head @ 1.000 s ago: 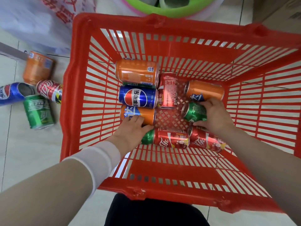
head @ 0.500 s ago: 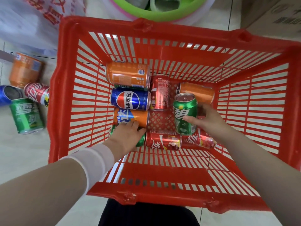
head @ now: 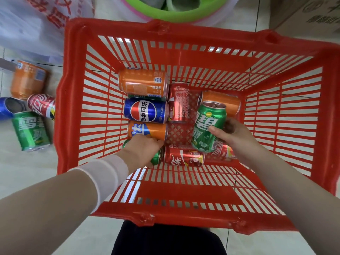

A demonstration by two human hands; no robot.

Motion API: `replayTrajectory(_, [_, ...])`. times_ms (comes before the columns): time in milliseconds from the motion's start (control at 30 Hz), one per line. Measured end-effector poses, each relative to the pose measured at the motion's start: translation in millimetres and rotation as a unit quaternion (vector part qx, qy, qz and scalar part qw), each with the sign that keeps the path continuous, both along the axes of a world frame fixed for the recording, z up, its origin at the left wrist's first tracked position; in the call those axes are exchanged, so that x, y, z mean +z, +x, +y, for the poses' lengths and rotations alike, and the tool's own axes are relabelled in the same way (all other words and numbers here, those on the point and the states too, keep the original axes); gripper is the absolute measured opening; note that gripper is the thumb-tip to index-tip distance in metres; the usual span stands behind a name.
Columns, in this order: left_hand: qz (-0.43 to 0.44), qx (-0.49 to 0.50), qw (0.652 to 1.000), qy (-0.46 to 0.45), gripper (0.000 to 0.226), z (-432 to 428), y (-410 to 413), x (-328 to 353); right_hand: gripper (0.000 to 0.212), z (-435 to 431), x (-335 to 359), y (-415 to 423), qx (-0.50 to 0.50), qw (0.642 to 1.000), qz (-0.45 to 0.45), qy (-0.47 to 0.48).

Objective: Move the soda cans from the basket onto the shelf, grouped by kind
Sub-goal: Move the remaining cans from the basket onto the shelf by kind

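A red plastic basket [head: 165, 216] stands on the floor with several cans lying in it: two orange cans [head: 143, 83] [head: 222, 100] at the back, a blue can [head: 145, 110], another orange can [head: 147, 130], and red cans [head: 179, 102] [head: 184, 158]. My right hand [head: 233, 133] grips a green Sprite can [head: 207, 126], raised and nearly upright above the others. My left hand [head: 141, 151] curls over a second green can [head: 157, 158] at the near left, which it mostly hides. No shelf is in view.
Four cans lie on the floor left of the basket: orange [head: 27, 80], red [head: 41, 105], blue [head: 9, 107], green [head: 30, 130]. A green basin [head: 174, 11] and a plastic bag [head: 36, 24] sit behind, a cardboard box [head: 309, 13] at the far right.
My right hand has lifted the green can from lying on the basket floor to nearly upright. My left hand slid off the orange can and curled down over the other green can.
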State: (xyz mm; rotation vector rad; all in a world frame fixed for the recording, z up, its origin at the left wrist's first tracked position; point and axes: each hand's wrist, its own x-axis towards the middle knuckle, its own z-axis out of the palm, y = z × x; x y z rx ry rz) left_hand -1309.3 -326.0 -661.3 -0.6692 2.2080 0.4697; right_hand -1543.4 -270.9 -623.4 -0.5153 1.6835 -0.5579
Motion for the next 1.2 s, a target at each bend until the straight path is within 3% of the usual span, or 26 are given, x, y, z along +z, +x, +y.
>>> replayTrajectory(100, [0.045, 0.002, 0.999, 0.015, 0.063, 0, 11, 5, 0.099, 0, 2, 0, -0.006, 1.0, 0.005, -0.002])
replayTrajectory(267, [0.092, 0.017, 0.995, 0.045, 0.07, -5, 24, 11, 0.092, 2, 5, 4, -0.037, 0.999, -0.01, -0.007])
replayTrajectory(433, [0.11, 0.038, 0.988, 0.106, 0.064, -11, 32, 15, 0.101, 7, 4, 8, -0.037, 0.999, -0.016, -0.004])
replayTrajectory(600, [0.143, 0.136, 0.966, 0.17, 0.062, -17, 40, 21, 0.086, 12, 3, 9, -0.042, 0.999, -0.02, 0.003])
replayTrajectory(733, [0.193, 0.247, 0.928, 0.201, 0.062, -17, 39, 29, 0.101, 15, 8, 10, -0.029, 0.999, -0.007, 0.017])
replayTrajectory(800, [0.22, 0.344, 0.889, 0.205, 0.062, -17, 38, 37, 0.103, 16, 13, 11, -0.016, 1.0, -0.011, 0.024])
replayTrajectory(900, [0.249, 0.508, 0.796, 0.214, 0.061, -16, 37, 49, 0.082, 16, 19, 11, -0.009, 0.999, -0.032, 0.036])
replayTrajectory(967, [0.26, 0.584, 0.735, 0.227, 0.059, -14, 34, 60, 0.08, 16, 29, 12, -0.005, 0.998, -0.046, 0.038])
replayTrajectory(1033, [0.282, 0.644, 0.656, 0.275, 0.053, -11, 30, 75, 0.089, 16, 44, 15, -0.002, 0.998, -0.052, 0.038])
replayTrajectory(1133, [0.315, 0.714, 0.512, 0.36, 0.052, -2, 21, 112, 0.098, 20, 76, 19, -0.011, 0.996, -0.084, 0.036])
replayTrajectory(1200, [0.341, 0.732, 0.437, 0.397, 0.049, 4, 16, 143, 0.093, 23, 104, 22, -0.031, 0.994, -0.101, 0.029])
